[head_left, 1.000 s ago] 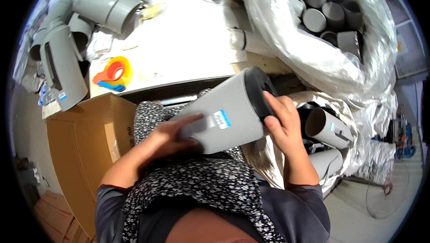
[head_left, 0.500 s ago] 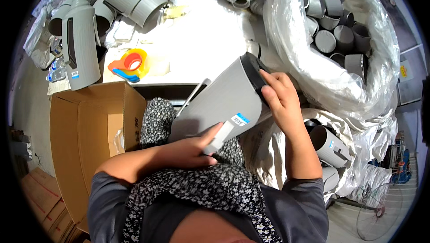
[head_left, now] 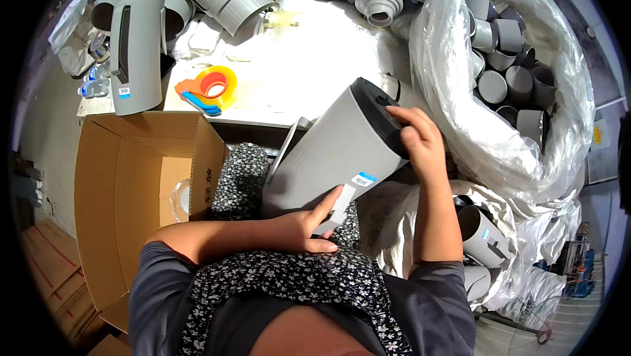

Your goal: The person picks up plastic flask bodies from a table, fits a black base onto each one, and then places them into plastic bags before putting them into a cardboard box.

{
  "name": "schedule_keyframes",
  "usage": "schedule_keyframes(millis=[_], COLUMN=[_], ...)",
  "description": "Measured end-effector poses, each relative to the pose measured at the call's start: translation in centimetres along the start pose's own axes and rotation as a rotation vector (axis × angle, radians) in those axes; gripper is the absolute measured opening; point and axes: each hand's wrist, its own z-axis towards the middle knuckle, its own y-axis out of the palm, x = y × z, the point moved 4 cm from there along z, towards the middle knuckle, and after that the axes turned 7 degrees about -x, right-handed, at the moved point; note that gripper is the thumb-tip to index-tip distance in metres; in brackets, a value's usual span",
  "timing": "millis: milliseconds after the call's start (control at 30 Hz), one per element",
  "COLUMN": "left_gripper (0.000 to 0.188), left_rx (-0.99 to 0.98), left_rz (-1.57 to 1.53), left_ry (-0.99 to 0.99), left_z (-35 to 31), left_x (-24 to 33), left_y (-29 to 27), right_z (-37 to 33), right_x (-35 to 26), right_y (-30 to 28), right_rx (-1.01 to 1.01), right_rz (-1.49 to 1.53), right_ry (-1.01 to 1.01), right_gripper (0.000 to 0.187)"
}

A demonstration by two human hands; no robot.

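Observation:
A grey thermos jug body (head_left: 322, 152) lies tilted across my lap, its round black base (head_left: 381, 116) turned up to the far right. My right hand (head_left: 420, 139) is closed over the rim of that base, fingers on top. Low on the near side, my left hand (head_left: 312, 228) is wrapped round a light grey block-like part (head_left: 340, 206) of the jug, one finger stretched along it beside a blue and white label (head_left: 363, 179). On the jug's left side a thin grey handle (head_left: 287, 146) sticks out. The jug's other end is hidden behind my left arm.
An open cardboard box (head_left: 138, 178) stands at my left, a clear plastic piece (head_left: 179, 200) inside. On the white table lie a tape roll with an orange core (head_left: 213, 85) and several grey jug bodies (head_left: 138, 54). A plastic-lined sack (head_left: 440, 80) of grey cups stands right.
The view has shifted slightly, so table, box and sack appear further right. Both hands keep their hold on the jug, which stays tilted much as before.

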Motion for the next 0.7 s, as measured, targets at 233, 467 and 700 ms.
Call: schedule_keyframes(millis=[233,467,700], left_gripper=[0.081,0.078,0.077], left_rx=[0.207,0.398,0.426], left_rz=[-0.237,-0.012,0.056], left_ry=[-0.145,-0.039,-0.044], left_z=[-5.5,-4.4,-4.3], left_x=[-3.6,-2.6,-2.2], left_y=[-6.3,-4.3,-2.0], right_z=[-1.9,0.1,0.9], right_x=[-0.8,-2.3,-4.7], right_y=[-0.2,-0.3,1.3], right_rx=[-0.092,-0.061,-0.104], right_rz=[0.006,0.086,-0.186], right_ry=[-0.240,0.042,0.003], right_gripper=[0.042,0.029,0.033])
